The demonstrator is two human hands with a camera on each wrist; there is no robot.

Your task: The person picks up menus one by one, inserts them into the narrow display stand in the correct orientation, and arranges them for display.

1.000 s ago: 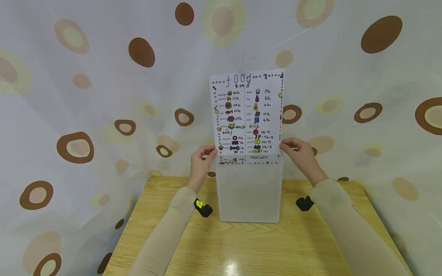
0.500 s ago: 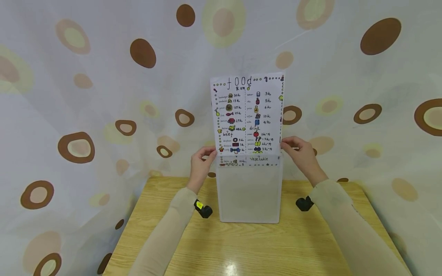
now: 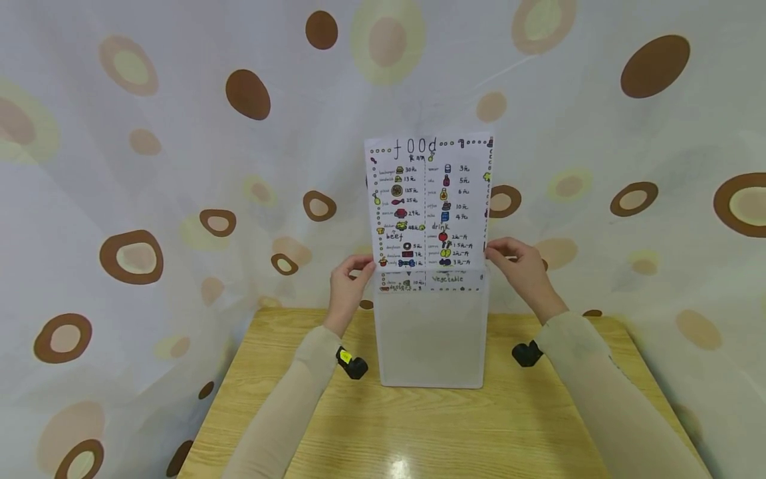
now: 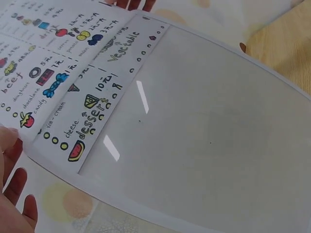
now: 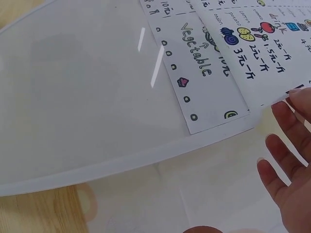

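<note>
Between the hands stands a menu (image 3: 428,199), its foot inside a sleeve (image 3: 432,332); left hand (image 3: 347,287) and right hand (image 3: 522,269) pinch its side edges. Wrist views alone show "dessert" and "vegetable" behind the plastic.

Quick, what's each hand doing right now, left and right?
Left hand: pinches the left edge of the food menu sheet above the clear sleeve.
Right hand: pinches the sheet's right edge.
</note>
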